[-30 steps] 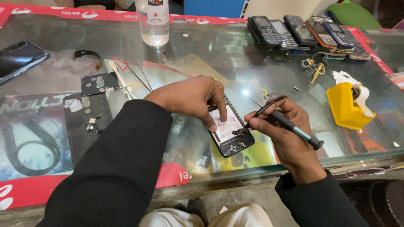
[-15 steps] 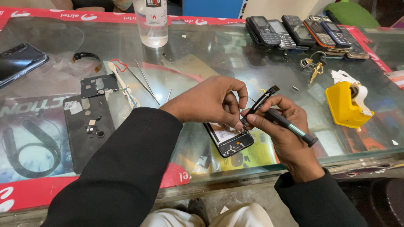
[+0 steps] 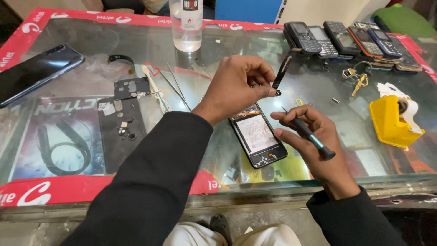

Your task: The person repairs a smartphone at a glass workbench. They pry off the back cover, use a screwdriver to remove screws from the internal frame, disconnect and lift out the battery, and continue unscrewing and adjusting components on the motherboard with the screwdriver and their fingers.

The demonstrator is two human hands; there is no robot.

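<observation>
While our left hand pinches a thin black strip between thumb and fingertips, lifted clear of the glass, we list what lies about it.

Item: strip, narrow, dark, held upright by its lower end just above and right of the knuckles. The pinch is small; we judge a slip would send it to the glass or off the edge toward our lap.

Item: opened phone, back off, lying flat directly beneath the left hand, between both hands. It rests near the counter's front edge; a nudge from a sleeve could push it over.

Item: right hand, closed around a screwdriver, tip pointing up toward the strip. A careless swing could jab the exposed board or the strip.

Item: black back cover with tiny loose parts on it, left of our left forearm. That sleeve could sweep them away.

Item: tweezers, just left of the left hand.

Item: bottle, beyond the left hand; tipping it would wet the open phone.

Item: yellow tape dispenser, right of the right hand.

Item: row of keypad phones, far right, beyond.
</observation>
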